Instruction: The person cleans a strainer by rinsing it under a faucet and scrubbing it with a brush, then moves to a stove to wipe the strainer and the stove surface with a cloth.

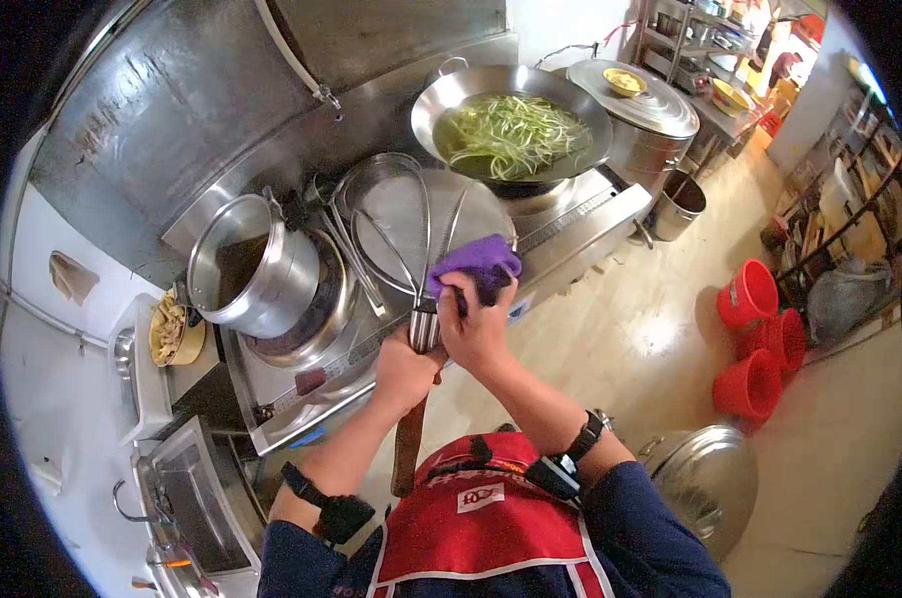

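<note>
My left hand (407,371) is closed around the handle of a large round strainer (424,331), just where its metal socket meets the wood. The wooden end (408,453) hangs down toward my apron. Wire supports run from the socket up to the wide round part (396,234), which rests over the stove. Beside it, my right hand (478,337) grips a bunched purple cloth (479,263) against or close to the strainer's upper handle; the exact contact is hidden. A wok (434,98) on the far burner holds thin green strips (520,135) in liquid.
A metal pot (289,279) stands tilted on the near burner, with a ladle (336,224) alongside. Beyond the wok is a lidded stockpot (650,140) topped by a yellow bowl (625,82). Red buckets (748,384) and a large metal pan (710,488) sit on the right.
</note>
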`<action>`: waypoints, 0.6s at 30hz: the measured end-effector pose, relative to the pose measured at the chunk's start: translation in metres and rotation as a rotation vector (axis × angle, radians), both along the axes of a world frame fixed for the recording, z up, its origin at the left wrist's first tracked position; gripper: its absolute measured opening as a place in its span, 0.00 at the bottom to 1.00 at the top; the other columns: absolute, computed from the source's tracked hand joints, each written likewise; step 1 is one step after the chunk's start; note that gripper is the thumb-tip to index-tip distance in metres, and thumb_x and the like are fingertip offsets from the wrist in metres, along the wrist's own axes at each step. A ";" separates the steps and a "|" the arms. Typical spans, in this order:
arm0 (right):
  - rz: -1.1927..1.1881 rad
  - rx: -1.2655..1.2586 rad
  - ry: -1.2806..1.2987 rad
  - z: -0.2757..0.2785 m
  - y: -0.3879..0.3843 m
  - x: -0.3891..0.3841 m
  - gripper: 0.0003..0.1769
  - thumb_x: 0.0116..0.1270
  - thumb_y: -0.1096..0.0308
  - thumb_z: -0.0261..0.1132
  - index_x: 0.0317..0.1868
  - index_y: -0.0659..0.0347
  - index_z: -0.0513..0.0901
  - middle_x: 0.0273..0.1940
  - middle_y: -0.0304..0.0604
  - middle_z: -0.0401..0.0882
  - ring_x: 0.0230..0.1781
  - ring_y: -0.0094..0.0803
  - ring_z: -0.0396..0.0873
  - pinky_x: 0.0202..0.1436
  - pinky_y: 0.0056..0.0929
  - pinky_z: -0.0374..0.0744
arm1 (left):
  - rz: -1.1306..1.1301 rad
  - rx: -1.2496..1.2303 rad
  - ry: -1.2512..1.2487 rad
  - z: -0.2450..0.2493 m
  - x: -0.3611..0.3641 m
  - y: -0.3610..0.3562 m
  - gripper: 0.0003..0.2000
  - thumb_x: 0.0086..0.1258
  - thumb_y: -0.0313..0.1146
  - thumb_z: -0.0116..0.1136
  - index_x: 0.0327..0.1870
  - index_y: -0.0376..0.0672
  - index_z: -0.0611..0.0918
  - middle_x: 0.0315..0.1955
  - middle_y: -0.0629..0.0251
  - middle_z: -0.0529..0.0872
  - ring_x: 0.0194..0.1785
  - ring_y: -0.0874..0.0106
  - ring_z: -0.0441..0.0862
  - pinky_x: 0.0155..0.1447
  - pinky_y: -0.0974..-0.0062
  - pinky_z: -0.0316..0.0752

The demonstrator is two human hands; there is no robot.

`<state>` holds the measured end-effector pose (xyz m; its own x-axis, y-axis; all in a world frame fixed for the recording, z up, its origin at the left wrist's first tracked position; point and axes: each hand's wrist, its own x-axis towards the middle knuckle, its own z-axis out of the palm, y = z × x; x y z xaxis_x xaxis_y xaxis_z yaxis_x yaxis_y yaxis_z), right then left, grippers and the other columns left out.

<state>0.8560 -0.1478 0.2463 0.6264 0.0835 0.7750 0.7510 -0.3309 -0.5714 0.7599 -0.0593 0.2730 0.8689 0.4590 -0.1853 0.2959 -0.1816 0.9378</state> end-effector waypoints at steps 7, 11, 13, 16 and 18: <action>0.073 0.056 0.498 -0.014 -0.031 0.077 0.11 0.67 0.63 0.57 0.43 0.59 0.80 0.40 0.61 0.78 0.46 0.57 0.73 0.53 0.50 0.71 | -0.111 -0.026 0.207 0.000 -0.056 0.020 0.11 0.62 0.32 0.64 0.22 0.39 0.77 0.15 0.68 0.79 0.17 0.77 0.77 0.23 0.74 0.72; 0.141 0.043 0.511 -0.027 -0.036 0.082 0.10 0.65 0.66 0.56 0.42 0.60 0.80 0.35 0.54 0.79 0.40 0.54 0.72 0.51 0.49 0.71 | -0.166 -0.010 0.291 -0.016 -0.081 0.024 0.10 0.63 0.32 0.64 0.26 0.38 0.77 0.15 0.68 0.79 0.17 0.77 0.77 0.22 0.74 0.72; 0.249 0.062 0.338 -0.032 -0.023 0.044 0.05 0.58 0.71 0.58 0.35 0.58 0.80 0.31 0.50 0.79 0.42 0.51 0.71 0.50 0.45 0.68 | -0.073 -0.058 0.222 -0.021 -0.081 0.017 0.09 0.62 0.31 0.64 0.29 0.37 0.76 0.16 0.67 0.79 0.18 0.75 0.78 0.23 0.73 0.73; 0.297 -0.214 0.005 -0.012 -0.006 -0.043 0.13 0.51 0.69 0.69 0.40 0.55 0.86 0.32 0.52 0.77 0.42 0.53 0.70 0.46 0.49 0.68 | -0.041 0.018 0.164 -0.032 -0.077 0.013 0.09 0.61 0.30 0.64 0.29 0.36 0.76 0.17 0.66 0.79 0.18 0.74 0.79 0.23 0.71 0.74; 0.335 -0.281 0.017 -0.011 -0.004 -0.048 0.16 0.53 0.63 0.69 0.45 0.52 0.86 0.36 0.56 0.74 0.45 0.57 0.71 0.50 0.55 0.71 | -0.074 0.042 0.184 -0.025 -0.082 0.010 0.09 0.61 0.29 0.64 0.31 0.36 0.75 0.17 0.65 0.79 0.18 0.73 0.79 0.23 0.71 0.74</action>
